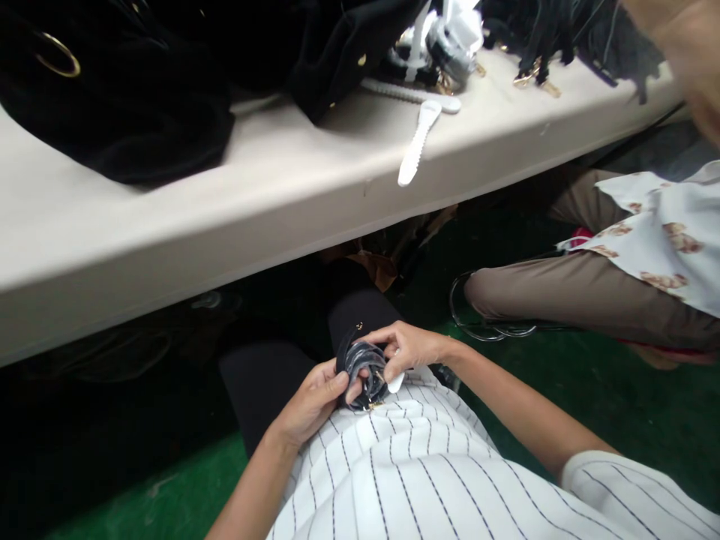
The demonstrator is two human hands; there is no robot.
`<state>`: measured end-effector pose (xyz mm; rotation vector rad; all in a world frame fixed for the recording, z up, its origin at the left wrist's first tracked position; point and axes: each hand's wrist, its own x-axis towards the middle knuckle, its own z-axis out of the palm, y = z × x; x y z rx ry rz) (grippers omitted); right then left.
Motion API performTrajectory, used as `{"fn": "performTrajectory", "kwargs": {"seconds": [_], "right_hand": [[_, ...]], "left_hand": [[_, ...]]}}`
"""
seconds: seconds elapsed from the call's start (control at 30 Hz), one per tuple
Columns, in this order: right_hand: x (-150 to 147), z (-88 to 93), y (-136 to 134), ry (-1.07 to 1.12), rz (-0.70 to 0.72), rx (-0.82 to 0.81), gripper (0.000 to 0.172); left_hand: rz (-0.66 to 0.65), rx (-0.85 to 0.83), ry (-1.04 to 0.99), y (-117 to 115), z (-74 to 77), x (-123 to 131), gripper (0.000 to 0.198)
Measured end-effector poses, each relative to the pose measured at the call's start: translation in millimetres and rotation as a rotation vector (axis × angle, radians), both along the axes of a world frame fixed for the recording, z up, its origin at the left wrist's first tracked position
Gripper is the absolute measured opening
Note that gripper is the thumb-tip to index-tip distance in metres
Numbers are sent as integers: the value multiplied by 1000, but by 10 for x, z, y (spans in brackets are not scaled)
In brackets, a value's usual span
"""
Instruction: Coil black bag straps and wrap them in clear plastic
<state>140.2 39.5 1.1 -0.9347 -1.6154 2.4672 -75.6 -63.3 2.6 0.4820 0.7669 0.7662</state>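
In my lap is a coiled black strap point(365, 361) with gold metal fittings and what looks like clear plastic wrap around it. My left hand point(319, 394) grips the coil from its left side, thumb on the near edge. From the right, my right hand point(409, 346) pinches a white plastic tie point(396, 382) against the coil, its rounded end showing below the fingers. How far the tie runs through the coil is hidden. One strap end with a small gold clasp sticks up beyond the coil.
On the pale table point(180, 225) lie black fabric bags point(124, 90), loose white ties point(419, 142), plastic-wrapped coils point(450, 37) and black straps with gold clips point(534, 71). A seated person point(540, 292) is close on my right, beside a metal-framed seat.
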Motion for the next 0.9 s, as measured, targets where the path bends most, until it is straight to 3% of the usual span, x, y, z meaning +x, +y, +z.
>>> {"fn": "performTrajectory", "kwargs": {"seconds": [0.07, 0.17, 0.3, 0.43, 0.53, 0.7, 0.8, 0.9], "right_hand": [[-46, -57, -37, 64, 23, -109, 62], [-97, -112, -118, 80, -49, -193, 50], [-134, -153, -248, 56, -206, -323, 50], [-157, -211, -390, 48, -343, -392, 51], [-157, -207, -456, 16, -372, -342, 48], [-171, -50, -440, 68, -321, -111, 46], [-189, 7, -411, 73, -259, -38, 57], [-202, -7, -403, 36, -223, 3, 50]], "left_hand": [[20, -50, -41, 7, 1, -4, 36], [62, -140, -128, -14, -27, -1, 32], [116, -177, -153, -71, -102, 16, 31], [121, -144, -55, -110, -127, 31, 33], [98, -63, 74, -115, -71, 35, 30], [38, 5, 251, -73, 82, 19, 24], [-27, 61, 330, -37, 139, 0, 41], [-84, 130, 383, -19, 158, -16, 50]]}}
